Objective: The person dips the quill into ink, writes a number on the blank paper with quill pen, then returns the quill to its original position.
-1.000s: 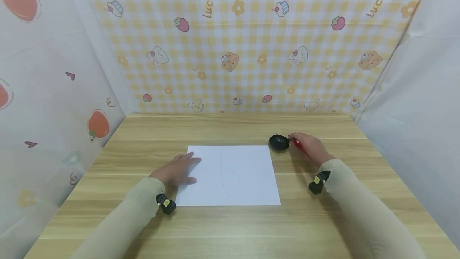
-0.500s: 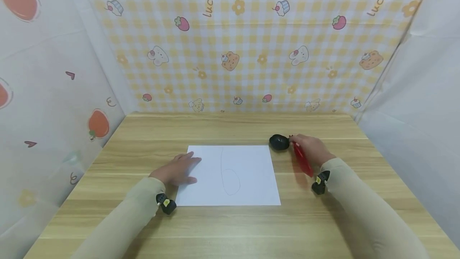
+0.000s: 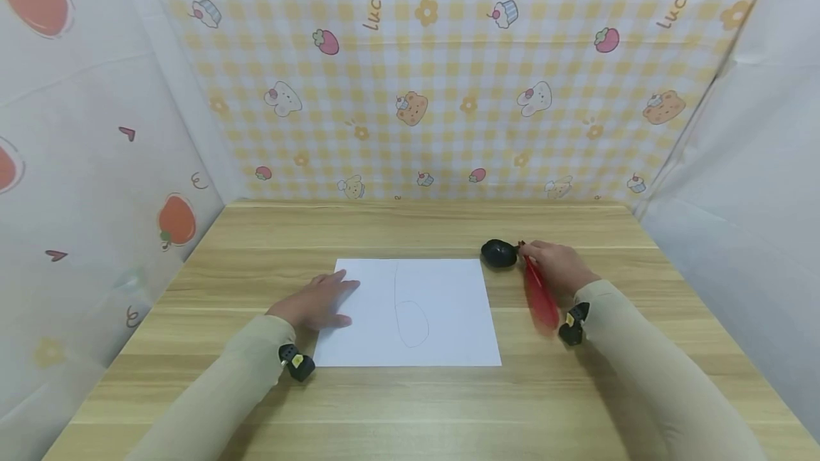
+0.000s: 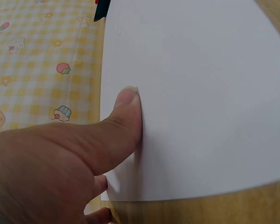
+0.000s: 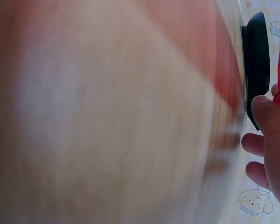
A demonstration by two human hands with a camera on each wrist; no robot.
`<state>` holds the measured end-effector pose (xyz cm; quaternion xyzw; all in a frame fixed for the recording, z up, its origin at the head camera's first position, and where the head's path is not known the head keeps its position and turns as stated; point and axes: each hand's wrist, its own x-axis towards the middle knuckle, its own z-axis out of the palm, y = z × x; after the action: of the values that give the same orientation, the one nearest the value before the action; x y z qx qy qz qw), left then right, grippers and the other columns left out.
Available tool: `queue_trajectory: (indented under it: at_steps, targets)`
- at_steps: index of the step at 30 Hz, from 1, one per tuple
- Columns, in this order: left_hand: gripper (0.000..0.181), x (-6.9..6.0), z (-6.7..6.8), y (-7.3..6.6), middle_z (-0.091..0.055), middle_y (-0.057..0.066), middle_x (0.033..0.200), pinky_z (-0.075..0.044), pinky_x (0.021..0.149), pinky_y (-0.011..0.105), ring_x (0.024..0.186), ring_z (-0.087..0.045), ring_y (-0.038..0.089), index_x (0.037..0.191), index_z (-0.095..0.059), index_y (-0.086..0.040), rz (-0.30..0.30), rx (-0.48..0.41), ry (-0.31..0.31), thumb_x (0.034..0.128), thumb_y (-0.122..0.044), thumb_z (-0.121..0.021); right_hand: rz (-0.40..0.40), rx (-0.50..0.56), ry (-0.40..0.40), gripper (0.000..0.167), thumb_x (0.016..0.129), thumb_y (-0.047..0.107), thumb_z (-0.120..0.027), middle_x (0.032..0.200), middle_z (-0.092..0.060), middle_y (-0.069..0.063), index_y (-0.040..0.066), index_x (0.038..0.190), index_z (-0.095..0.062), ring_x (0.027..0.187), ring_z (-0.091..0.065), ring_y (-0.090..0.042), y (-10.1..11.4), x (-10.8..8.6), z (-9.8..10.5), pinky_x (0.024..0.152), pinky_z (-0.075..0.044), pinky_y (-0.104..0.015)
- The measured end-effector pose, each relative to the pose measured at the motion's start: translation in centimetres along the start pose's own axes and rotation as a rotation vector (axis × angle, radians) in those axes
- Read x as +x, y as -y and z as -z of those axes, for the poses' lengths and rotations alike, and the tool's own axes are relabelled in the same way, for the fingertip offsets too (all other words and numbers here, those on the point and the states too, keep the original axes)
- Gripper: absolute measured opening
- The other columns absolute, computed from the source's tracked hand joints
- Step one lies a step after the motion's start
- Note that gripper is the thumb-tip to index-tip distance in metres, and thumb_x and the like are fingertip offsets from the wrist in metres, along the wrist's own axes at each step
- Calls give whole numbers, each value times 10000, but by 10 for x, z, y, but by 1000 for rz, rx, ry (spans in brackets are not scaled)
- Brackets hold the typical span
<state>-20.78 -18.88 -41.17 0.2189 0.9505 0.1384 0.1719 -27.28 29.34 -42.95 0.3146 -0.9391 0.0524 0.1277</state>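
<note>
In the head view my left hand (image 3: 318, 302) rests spread on the left edge of a white sheet of paper (image 3: 371, 343). Its thumb (image 4: 123, 121) presses flat on the sheet in the left wrist view. Off the paper's right side, my right hand (image 3: 559, 265) pinches the upper end of a long, shiny red object (image 3: 540, 297), whose kind cannot be told. The red object's lower part hangs toward me, blurred. Just left of those fingertips lies a black oval object (image 3: 498, 255) with a short narrow end. It appears dark and thin in the right wrist view.
A thin pencil-like line forming a loop (image 3: 412, 324) is on the paper. The wooden table (image 3: 410, 404) ends at a yellow checked cloth wall (image 3: 410, 155). White cloth walls (image 3: 756, 176) flank both sides.
The red object has swung in my right hand, its lower end moving down toward me and showing a broader face. The right hand shifts slightly; left hand, paper and black object stay put.
</note>
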Motion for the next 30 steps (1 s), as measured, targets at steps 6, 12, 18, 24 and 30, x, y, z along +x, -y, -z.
queue_trajectory:
  at_steps: [6,12,18,24,30]
  targets:
    - [717,1,-2,1,-176,211,1579,-186,1100,639,1417,-149,469,1503,-362,-119,2,-2,5,901,-339,-684,37,-21,-6,366,791,-117,-690,915,-664,-23,144,1047,-688,686,-604,-155,-2,3,-2,657,-583,-374]
    - [716,1,-1,2,-176,207,1581,-187,1100,640,1421,-146,461,1504,-358,-118,4,-1,3,903,-332,-682,62,-37,-9,243,826,-60,-708,839,-655,-17,117,993,-695,648,-596,-148,-2,6,-2,617,-582,-368]
    - [717,1,0,2,-173,218,1577,-186,1099,641,1417,-150,469,1503,-355,-109,-1,7,7,903,-328,-681,28,-18,35,259,819,-58,-721,845,-665,-9,123,1001,-688,670,-600,-149,-1,8,-1,658,-590,-377]
    - [711,0,1,1,-200,225,1568,-192,1101,634,1414,-170,462,1489,-378,-94,-5,-11,-2,892,-315,-696,-5,10,48,253,821,-38,-726,812,-640,13,136,998,-676,652,-566,-145,0,8,1,649,-584,-367]
    - [706,1,2,0,-230,226,1558,-204,1104,622,1410,-192,455,1475,-403,-91,-7,-19,-16,880,-312,-712,-29,25,66,262,820,-57,-709,788,-625,32,145,980,-664,635,-543,-133,1,8,2,617,-562,-334]
